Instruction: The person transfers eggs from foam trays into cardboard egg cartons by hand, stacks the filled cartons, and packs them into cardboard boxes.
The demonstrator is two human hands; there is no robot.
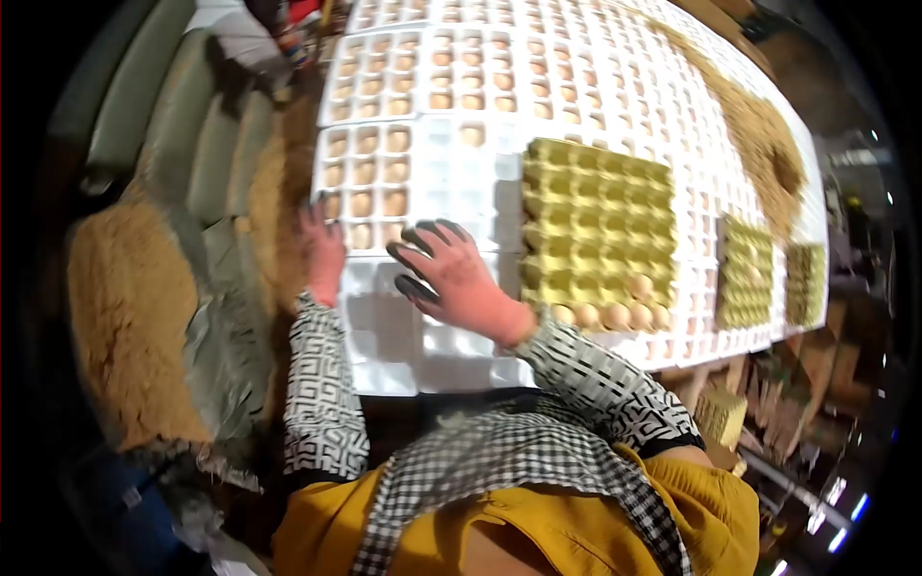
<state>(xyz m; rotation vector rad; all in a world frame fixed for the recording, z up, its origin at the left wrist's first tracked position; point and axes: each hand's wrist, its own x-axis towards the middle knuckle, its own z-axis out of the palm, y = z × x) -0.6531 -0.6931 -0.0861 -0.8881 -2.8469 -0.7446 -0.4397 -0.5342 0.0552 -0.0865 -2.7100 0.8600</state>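
Observation:
My left hand, in a pink glove with dark fingertips, is at the left edge of a white foam tray of eggs, its fingers apart. Over the lower right corner of that tray is my right hand, gloved the same way, with fingers spread and nothing visible between them. Below both hands lie white trays with bare cells. To the right of my right hand, a stack of yellow-green egg trays has several eggs along its near edge.
More white trays filled with eggs cover the table behind. Further yellow-green trays stand at the right. Brown grainy material lies on the far right side. Stacked filled sacks stand at the left, and part of a person shows at the upper left.

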